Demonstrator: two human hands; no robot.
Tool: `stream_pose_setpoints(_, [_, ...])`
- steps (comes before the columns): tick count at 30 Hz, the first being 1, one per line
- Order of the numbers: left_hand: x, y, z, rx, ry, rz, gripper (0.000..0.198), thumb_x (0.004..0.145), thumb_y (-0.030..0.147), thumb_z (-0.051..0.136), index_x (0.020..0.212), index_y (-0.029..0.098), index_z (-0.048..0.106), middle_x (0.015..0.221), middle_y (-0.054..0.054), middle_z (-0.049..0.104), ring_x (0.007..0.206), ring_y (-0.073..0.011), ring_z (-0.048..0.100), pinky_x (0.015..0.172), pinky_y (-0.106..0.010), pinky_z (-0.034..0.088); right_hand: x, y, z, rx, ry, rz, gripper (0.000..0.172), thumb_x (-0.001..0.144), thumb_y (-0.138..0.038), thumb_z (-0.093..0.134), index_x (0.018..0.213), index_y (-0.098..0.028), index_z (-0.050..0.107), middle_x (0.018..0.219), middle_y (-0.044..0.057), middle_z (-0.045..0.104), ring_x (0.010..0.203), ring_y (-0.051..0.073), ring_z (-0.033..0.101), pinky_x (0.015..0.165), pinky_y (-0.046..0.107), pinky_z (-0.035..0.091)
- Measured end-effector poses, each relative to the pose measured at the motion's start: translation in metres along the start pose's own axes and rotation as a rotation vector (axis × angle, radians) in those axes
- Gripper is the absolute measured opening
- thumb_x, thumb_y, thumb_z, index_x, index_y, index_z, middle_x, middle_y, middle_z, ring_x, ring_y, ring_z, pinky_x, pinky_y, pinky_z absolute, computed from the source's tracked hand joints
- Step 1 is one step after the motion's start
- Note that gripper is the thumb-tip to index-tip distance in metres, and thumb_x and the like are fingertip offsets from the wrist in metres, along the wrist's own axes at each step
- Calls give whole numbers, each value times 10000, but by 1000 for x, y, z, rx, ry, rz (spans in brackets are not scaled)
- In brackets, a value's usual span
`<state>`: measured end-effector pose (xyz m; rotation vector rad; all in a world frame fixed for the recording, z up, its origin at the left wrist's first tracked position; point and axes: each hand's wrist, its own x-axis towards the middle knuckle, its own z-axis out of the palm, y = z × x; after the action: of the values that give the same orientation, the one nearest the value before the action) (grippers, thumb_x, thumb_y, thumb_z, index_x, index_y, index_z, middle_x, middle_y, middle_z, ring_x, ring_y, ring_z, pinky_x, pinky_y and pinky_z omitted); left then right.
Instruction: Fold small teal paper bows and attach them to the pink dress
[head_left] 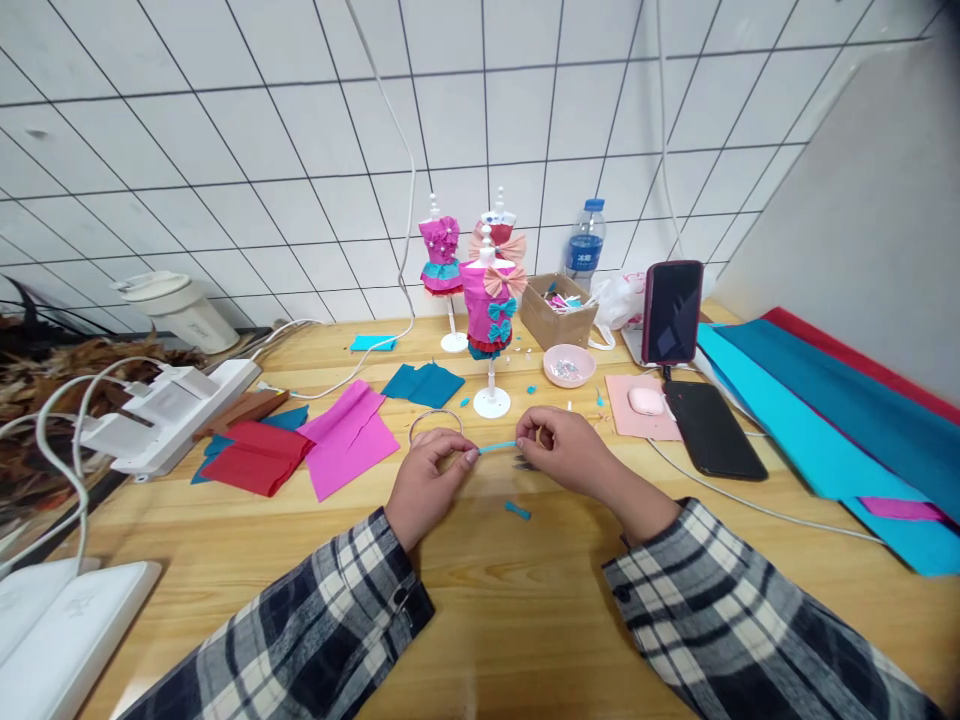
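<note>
A thin light-blue strip is stretched between my two hands, just above the wooden table. My left hand pinches its left end, and my right hand pinches the right end. Scissors lie partly hidden beneath my right hand. Nearer to me, a small teal bow-shaped piece rests on the wood. Beyond my hands stands a small mannequin in a pink top with a peach bow and teal bows. A ring-shaped item lies behind my left hand.
Two more mannequins stand behind. Red paper and pink paper lie left, near a power strip. Rightward are a pink bowl, a cardboard box, a propped phone, a black phone and coloured sheets.
</note>
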<state>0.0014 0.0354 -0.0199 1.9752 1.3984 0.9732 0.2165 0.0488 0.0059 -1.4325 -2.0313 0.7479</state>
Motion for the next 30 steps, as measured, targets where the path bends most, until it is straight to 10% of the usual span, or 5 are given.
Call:
stream_pose_setpoints(18, [-5, 9, 0, -31, -179, 83, 236, 929, 354, 422, 814, 184, 540, 868, -55, 590, 894, -209, 519, 843, -344, 399, 3, 11, -11, -44, -4, -3, 68, 649, -140, 533, 682, -181, 575, 653, -31, 555, 588, 100, 460, 535, 212, 288])
stream_pose_setpoints(25, [-9, 6, -4, -150, 52, 82, 354, 941, 401, 404, 1204, 195, 520, 1173, -101, 575, 1129, -232, 491, 982, -383, 359, -3, -1, -5, 72, -86, -107, 69, 758, -186, 571, 766, -178, 638, 667, -26, 570, 584, 93, 459, 550, 209, 315])
stream_pose_setpoints(30, [-13, 18, -1, -295, -206, 78, 395, 941, 437, 385, 1173, 186, 583, 1134, -99, 643, 1061, -227, 576, 949, -360, 414, -9, -12, 2, 57, -160, -225, 54, 792, -197, 590, 806, -182, 641, 709, -20, 596, 636, 101, 485, 583, 215, 322])
